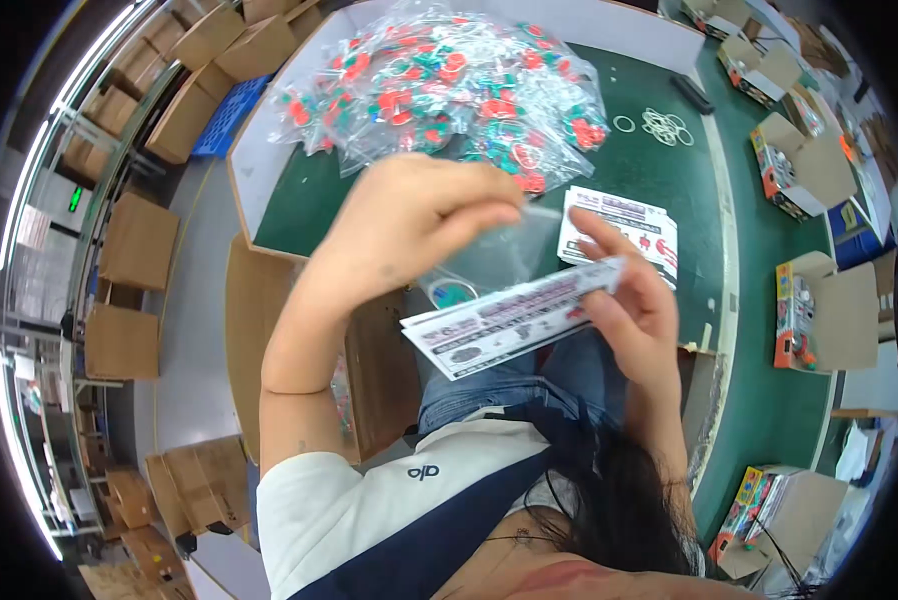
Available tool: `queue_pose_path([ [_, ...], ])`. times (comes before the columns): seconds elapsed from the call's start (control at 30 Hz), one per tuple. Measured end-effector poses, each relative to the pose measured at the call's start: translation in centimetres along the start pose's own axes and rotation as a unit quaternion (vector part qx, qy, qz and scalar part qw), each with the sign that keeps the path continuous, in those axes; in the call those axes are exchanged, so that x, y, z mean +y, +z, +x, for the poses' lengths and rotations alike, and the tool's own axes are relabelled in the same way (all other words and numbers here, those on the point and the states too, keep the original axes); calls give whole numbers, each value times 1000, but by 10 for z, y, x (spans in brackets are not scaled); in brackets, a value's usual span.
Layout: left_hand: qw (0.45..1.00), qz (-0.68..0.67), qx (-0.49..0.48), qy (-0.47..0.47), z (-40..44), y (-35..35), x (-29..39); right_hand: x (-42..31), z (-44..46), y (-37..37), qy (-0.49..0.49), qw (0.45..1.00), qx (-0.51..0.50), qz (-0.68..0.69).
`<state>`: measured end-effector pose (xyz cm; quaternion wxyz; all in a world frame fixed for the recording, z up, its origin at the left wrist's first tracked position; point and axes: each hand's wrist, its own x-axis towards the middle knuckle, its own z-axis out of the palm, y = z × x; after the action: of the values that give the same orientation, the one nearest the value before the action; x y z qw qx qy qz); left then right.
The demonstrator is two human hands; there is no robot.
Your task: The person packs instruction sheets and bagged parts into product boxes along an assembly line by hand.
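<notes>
My left hand point(434, 215) is closed in a pinch on the upper edge of a clear plastic bag point(499, 252). A small green and white round piece point(454, 293) shows low in that bag. My right hand point(634, 300) grips a printed paper leaflet point(514, 325) between thumb and fingers, and the leaflet is tilted over my lap. Its layered edge suggests it is folded or more than one sheet. The leaflet partly covers the bag. Just beyond my right hand, a stack of similar leaflets point(619, 215) lies on the green table point(659, 75).
A large heap of clear bags with red and green pieces point(449, 85) covers the far table. Pale rubber bands point(666, 127) and a black object point(692, 95) lie at the far right. Open display boxes point(799, 310) line the right side. Cardboard boxes point(134, 240) stand left.
</notes>
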<state>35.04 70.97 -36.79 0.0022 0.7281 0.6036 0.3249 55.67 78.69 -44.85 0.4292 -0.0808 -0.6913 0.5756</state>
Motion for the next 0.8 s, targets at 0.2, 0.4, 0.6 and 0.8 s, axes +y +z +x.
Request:
queue_pose_path([
  [0.2, 939, -280, -131, -148, 16, 32, 21, 10, -17, -3, 124, 977, 61, 164],
  [0.4, 829, -518, -144, -154, 19, 54, 6, 18, -24, -11, 68, 979, 152, 115],
  [0.6, 648, -730, 29, -214, -3, 85, 18, 32, -22, -13, -4, 961, 267, 72],
  [0.8, 795, -560, -9, -235, -22, 103, 9, 31, -15, -14, 81, 957, 248, 125],
])
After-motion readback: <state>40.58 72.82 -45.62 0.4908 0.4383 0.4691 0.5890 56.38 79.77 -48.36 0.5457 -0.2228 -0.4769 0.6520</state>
